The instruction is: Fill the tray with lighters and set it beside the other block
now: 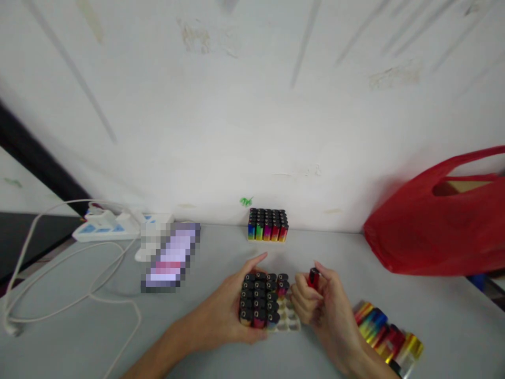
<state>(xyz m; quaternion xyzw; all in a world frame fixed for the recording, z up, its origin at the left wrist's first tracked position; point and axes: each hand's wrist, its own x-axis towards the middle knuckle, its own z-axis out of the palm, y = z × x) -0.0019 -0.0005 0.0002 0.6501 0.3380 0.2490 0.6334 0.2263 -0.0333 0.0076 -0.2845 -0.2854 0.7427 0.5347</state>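
Observation:
My left hand (224, 310) is wrapped round the side of a partly filled tray of lighters (265, 302), black caps up, with bare slots showing at its right end. My right hand (321, 305) is closed on a single red lighter (313, 277), held upright just right of the tray. A full tray of rainbow-coloured lighters (268, 225) stands against the wall farther back. Several loose colourful lighters (389, 337) lie in a heap on the table beside my right wrist.
A red plastic bag (437, 226) with a box inside sits at the right against the wall. A white power strip (104, 226) and its cable (59, 295) lie at the left, next to a blurred phone-like object (171, 258). The grey table (221, 252) meets a white wall.

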